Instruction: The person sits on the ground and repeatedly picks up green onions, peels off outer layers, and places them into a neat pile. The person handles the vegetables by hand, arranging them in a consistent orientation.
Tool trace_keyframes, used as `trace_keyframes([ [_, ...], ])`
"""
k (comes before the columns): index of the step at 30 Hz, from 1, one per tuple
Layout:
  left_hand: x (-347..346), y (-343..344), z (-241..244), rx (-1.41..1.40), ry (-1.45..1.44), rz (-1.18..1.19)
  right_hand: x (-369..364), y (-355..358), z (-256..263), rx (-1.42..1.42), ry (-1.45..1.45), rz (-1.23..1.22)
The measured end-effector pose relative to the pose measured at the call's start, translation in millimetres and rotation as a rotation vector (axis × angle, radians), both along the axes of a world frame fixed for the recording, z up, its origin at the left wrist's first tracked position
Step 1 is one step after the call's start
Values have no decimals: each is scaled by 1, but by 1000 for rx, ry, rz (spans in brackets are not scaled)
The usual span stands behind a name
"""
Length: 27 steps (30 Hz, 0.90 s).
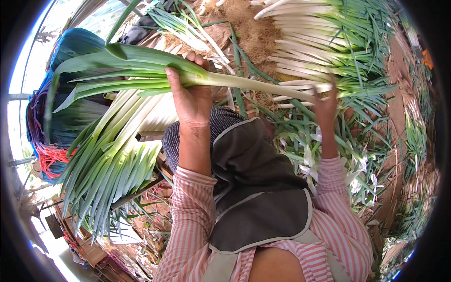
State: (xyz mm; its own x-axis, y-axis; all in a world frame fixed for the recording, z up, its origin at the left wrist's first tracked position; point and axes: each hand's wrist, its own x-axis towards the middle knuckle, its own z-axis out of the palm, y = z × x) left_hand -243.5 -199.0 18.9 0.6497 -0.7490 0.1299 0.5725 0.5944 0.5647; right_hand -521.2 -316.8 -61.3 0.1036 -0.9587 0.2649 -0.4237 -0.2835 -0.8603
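Observation:
My left hand is closed around a leek where the white shank meets the green leaves. Its leaves fan out to the left, and the shank reaches across above my lap. At the root end is my right hand, blurred, with a finger raised. Whether it grips the shank there is not clear. Left of my knees lies a stack of pale, clean-looking leeks, leaves hanging towards me. A large row of leeks lies at the upper right, with a mass of brown roots at its left side.
Torn leaves and white peelings litter the ground right of my lap. A metal bar juts out beside my left knee. Blue wrapping and red strings are at the far left. Loose thin leeks lie ahead.

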Motion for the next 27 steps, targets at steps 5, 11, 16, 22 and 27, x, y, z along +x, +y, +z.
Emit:
trace_keyframes([
  [5, -24, -5, 6, 8, 46, -7, 126, 48, 48, -375, -81, 625],
  [11, -17, 9, 8, 10, 23, 17, 152, 52, 39, -286, -268, 636],
  [16, -22, 9, 1, -11, 14, -11, 148, 46, 40, -81, -162, 635],
  [22, -25, 10, -8, 67, -63, -30, 143, 12, 31, 455, -5, 1052],
  [27, -16, 8, 18, 58, -176, -103, 109, -19, -34, 77, 529, 940],
])
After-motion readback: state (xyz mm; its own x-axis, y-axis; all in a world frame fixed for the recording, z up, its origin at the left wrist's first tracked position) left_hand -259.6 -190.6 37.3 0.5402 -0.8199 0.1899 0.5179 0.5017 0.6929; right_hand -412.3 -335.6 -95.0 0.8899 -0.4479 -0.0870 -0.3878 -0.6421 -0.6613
